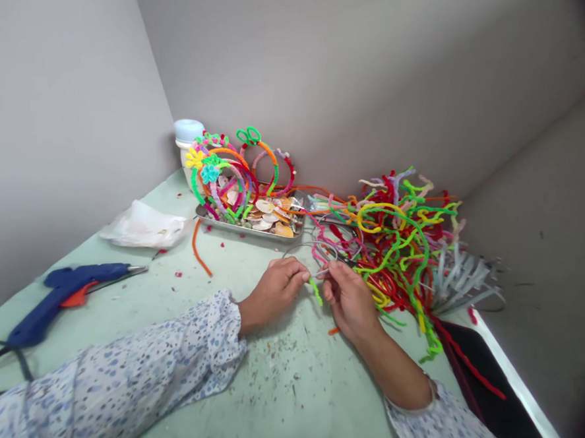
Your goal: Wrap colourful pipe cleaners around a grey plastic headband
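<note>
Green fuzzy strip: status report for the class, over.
Left hand pinching green fuzzy strip. Right hand pinching thin grey band. Strip's end showing between hands. Colourful tangle close beside right hand.

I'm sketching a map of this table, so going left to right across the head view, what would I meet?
Blue glue gun, whitish plastic bag, left hand, green fuzzy stem, right hand, grey strips.
</note>
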A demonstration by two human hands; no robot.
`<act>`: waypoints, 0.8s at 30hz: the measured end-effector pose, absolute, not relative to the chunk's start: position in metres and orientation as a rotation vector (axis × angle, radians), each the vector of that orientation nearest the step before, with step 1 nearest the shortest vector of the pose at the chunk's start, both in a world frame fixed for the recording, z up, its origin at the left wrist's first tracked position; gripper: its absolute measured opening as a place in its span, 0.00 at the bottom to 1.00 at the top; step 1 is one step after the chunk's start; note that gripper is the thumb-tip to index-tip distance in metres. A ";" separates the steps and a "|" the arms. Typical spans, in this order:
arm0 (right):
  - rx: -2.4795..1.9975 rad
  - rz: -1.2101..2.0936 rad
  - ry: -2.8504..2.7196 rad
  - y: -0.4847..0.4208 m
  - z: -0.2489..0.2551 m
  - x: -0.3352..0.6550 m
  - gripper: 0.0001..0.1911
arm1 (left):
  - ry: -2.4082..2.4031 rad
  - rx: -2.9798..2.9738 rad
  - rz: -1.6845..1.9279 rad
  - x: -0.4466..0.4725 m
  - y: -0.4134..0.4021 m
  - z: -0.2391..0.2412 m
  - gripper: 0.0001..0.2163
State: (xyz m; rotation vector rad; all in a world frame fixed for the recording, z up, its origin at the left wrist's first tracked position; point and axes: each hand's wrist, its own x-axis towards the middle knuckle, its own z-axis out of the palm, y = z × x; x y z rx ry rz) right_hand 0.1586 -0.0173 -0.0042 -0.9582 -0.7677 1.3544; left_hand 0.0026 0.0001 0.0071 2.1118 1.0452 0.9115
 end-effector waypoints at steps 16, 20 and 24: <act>-0.957 1.355 -0.774 -0.017 -0.006 0.158 0.13 | 0.975 2.022 0.896 0.000 -0.001 0.012 0.11; -0.950 1.362 -0.789 -0.017 -0.007 0.158 0.13 | 0.995 2.039 0.883 0.000 -0.001 0.011 0.11; -0.961 1.366 -0.786 -0.017 -0.005 0.158 0.13 | 0.985 2.055 0.883 0.000 0.000 0.010 0.11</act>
